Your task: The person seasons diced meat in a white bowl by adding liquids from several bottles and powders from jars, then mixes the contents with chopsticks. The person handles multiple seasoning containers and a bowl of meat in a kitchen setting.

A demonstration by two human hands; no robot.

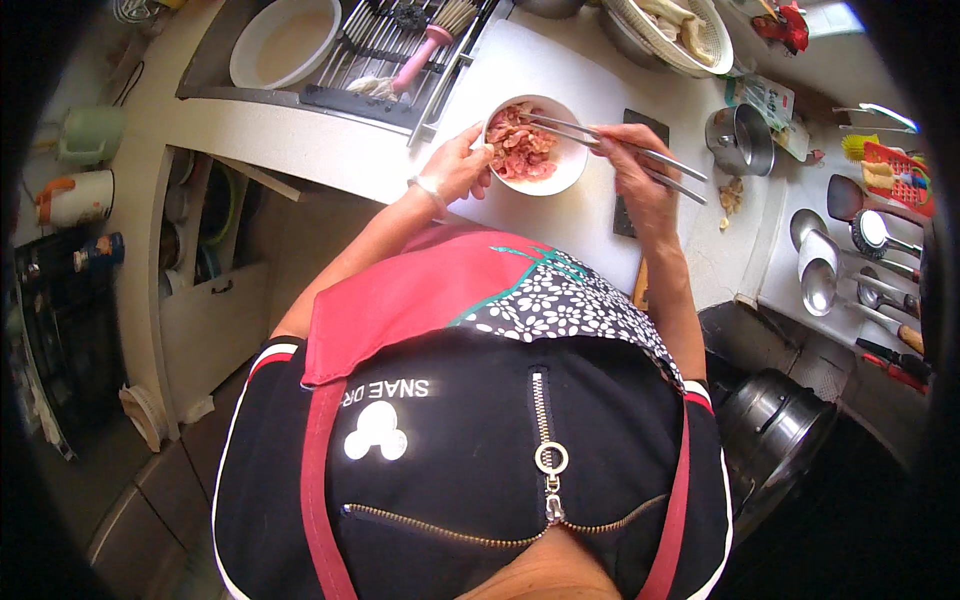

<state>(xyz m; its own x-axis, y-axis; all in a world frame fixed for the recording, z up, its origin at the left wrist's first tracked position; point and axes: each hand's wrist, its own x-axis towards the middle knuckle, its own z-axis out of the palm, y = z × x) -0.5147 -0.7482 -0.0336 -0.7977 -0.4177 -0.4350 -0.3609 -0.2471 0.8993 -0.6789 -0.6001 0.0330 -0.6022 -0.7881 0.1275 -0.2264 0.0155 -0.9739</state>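
Observation:
A white bowl (566, 169) of sliced raw meat (521, 150) is before me on a white cutting board (517, 67). My left hand (455, 166) grips the bowl's left rim, thumb on the edge. In my right hand (641, 172) is a pair of metal chopsticks (559, 129). Their tips reach into the meat, and their rear ends stick out past my hand to the right. A dark flat object (626, 210), possibly a cleaver blade, lies partly hidden beneath my right hand and wrist.
Left of the board, a sink holds a white basin (285, 41) of cloudy water and a rack with a pink-handled brush (420, 56). A woven basket (712, 37) and a metal pot (741, 140) stand to the right. Ladles (817, 285) hang along the right wall.

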